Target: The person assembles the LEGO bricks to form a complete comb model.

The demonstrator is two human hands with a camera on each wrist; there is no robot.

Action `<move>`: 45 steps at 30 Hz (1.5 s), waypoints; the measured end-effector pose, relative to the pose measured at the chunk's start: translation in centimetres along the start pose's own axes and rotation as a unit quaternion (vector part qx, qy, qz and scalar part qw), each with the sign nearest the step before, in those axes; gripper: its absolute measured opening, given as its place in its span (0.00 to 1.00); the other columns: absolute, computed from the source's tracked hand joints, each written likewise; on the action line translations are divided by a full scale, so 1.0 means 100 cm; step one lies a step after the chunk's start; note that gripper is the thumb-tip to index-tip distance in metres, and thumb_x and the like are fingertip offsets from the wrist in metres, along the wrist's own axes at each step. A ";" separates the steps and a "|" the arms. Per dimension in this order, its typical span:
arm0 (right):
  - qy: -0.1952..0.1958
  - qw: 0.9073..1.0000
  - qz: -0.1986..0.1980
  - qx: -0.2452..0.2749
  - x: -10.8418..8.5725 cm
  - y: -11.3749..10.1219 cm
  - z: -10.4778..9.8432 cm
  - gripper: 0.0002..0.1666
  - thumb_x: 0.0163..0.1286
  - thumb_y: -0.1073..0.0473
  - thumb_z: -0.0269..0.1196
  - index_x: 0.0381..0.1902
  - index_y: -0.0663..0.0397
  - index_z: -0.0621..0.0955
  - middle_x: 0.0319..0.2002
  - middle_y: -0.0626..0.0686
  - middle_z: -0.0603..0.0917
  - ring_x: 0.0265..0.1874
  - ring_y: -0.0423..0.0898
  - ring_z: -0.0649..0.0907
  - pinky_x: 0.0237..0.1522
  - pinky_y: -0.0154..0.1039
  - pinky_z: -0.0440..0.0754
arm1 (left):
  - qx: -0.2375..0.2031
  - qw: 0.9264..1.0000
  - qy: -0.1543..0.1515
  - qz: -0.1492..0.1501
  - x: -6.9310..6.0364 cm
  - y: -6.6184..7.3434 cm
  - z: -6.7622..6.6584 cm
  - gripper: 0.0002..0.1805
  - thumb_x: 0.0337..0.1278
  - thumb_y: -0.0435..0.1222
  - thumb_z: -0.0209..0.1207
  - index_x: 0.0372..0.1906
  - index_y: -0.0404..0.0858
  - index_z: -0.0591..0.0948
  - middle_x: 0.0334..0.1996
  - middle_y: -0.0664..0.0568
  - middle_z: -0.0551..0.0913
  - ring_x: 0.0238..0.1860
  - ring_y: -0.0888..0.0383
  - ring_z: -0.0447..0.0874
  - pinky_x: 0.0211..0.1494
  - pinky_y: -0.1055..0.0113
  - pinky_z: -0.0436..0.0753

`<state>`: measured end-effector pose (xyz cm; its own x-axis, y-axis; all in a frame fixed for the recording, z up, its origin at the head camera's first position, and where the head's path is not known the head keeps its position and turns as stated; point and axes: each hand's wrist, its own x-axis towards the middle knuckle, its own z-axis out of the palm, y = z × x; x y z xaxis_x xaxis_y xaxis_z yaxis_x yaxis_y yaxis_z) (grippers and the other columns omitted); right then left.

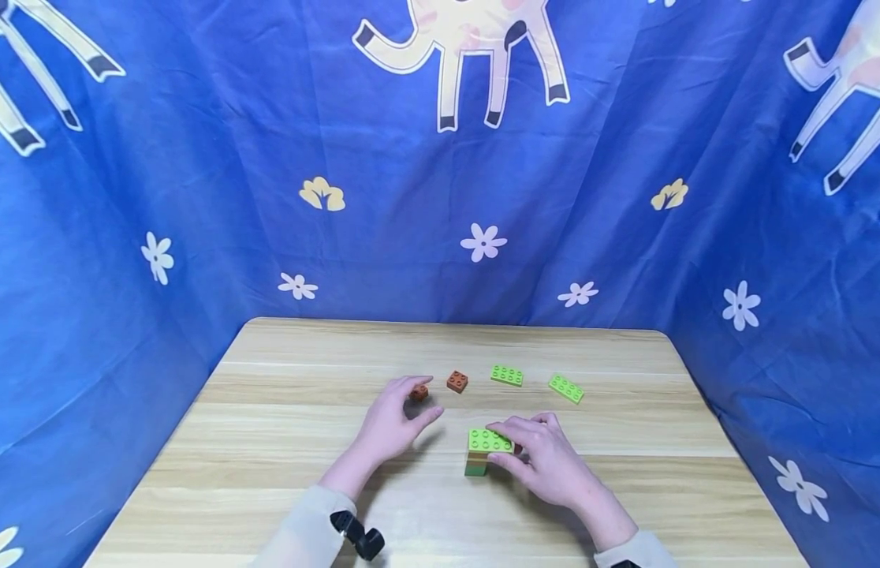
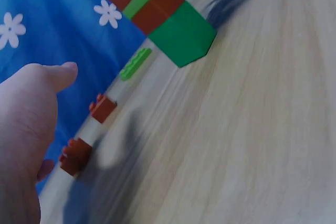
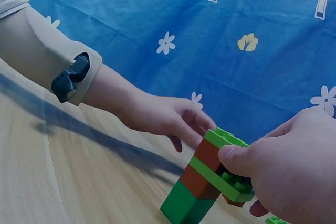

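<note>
A stack of toy building bricks stands on the table, layered in dark green, brown and light green, with a light green plate on top. My right hand grips its upper right part, thumb on the near side and fingers behind; the right wrist view shows the thumb against the layers of the stack. Left of the stack, my left hand reaches around a small brown brick, thumb and fingers spread apart. In the left wrist view that brown brick lies beyond the hand, apart from the thumb.
Another brown brick lies just right of the first. Farther right are two light green plates, one straight and one angled. The wooden table ends at a blue patterned curtain behind and on both sides.
</note>
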<state>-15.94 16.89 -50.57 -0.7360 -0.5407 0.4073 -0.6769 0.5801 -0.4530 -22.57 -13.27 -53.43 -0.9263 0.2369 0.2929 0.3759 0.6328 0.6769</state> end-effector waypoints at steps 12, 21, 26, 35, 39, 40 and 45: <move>-0.006 1.000 -0.001 0.002 0.000 0.000 0.000 0.25 0.74 0.47 0.70 0.64 0.50 0.84 0.48 0.35 0.86 0.30 0.25 0.78 0.57 0.56 0.67 | 0.066 0.998 0.015 -0.013 0.012 -0.028 0.000 0.35 0.60 0.50 0.75 0.68 0.39 0.80 0.64 0.44 0.83 0.66 0.43 0.77 0.70 0.42 0.74; -0.008 1.000 -0.001 -0.002 0.001 0.000 0.001 0.26 0.75 0.45 0.68 0.64 0.49 0.84 0.47 0.34 0.85 0.30 0.25 0.76 0.57 0.56 0.68 | 0.097 0.995 0.016 -0.030 0.016 -0.035 0.003 0.35 0.59 0.51 0.74 0.67 0.38 0.81 0.62 0.45 0.85 0.63 0.45 0.79 0.69 0.45 0.74; -0.008 1.000 0.002 -0.002 0.000 0.001 0.001 0.26 0.75 0.44 0.68 0.65 0.48 0.84 0.47 0.33 0.85 0.30 0.25 0.76 0.58 0.56 0.67 | 0.100 0.994 0.019 -0.037 0.019 -0.035 0.004 0.35 0.60 0.52 0.74 0.67 0.38 0.82 0.61 0.45 0.85 0.62 0.45 0.79 0.68 0.44 0.74; -0.008 1.000 -0.002 -0.004 0.000 0.001 0.000 0.25 0.76 0.44 0.68 0.65 0.45 0.83 0.47 0.33 0.84 0.30 0.25 0.76 0.58 0.56 0.68 | 0.109 0.993 0.046 -0.019 0.019 -0.042 0.009 0.29 0.60 0.50 0.74 0.61 0.37 0.85 0.55 0.45 0.88 0.58 0.45 0.81 0.62 0.46 0.77; -0.009 1.000 -0.002 -0.005 0.000 0.001 0.000 0.25 0.76 0.44 0.68 0.65 0.45 0.83 0.47 0.33 0.84 0.30 0.25 0.75 0.58 0.56 0.68 | 0.106 0.993 0.045 -0.016 0.019 -0.043 0.009 0.27 0.61 0.49 0.74 0.59 0.38 0.86 0.54 0.46 0.88 0.57 0.45 0.81 0.60 0.47 0.77; -0.009 1.000 -0.002 -0.005 0.000 0.000 0.001 0.25 0.76 0.44 0.68 0.65 0.46 0.84 0.47 0.33 0.84 0.30 0.25 0.75 0.58 0.56 0.68 | 0.106 0.993 0.044 -0.016 0.019 -0.043 0.009 0.27 0.60 0.49 0.74 0.59 0.38 0.86 0.54 0.46 0.88 0.57 0.45 0.81 0.60 0.47 0.77; -0.012 1.000 0.000 -0.002 0.000 0.001 0.001 0.25 0.76 0.44 0.68 0.65 0.47 0.84 0.46 0.33 0.84 0.30 0.25 0.75 0.58 0.56 0.68 | 0.101 0.994 0.039 -0.015 0.018 -0.042 0.007 0.26 0.59 0.48 0.74 0.58 0.38 0.87 0.53 0.46 0.88 0.57 0.45 0.81 0.61 0.47 0.77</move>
<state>-16.00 16.84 -50.67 -0.7363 -0.5543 0.3882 -0.6763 0.5827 -0.4507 -25.79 -14.96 -56.20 -0.9296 0.1630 0.3305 0.3277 0.7762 0.5387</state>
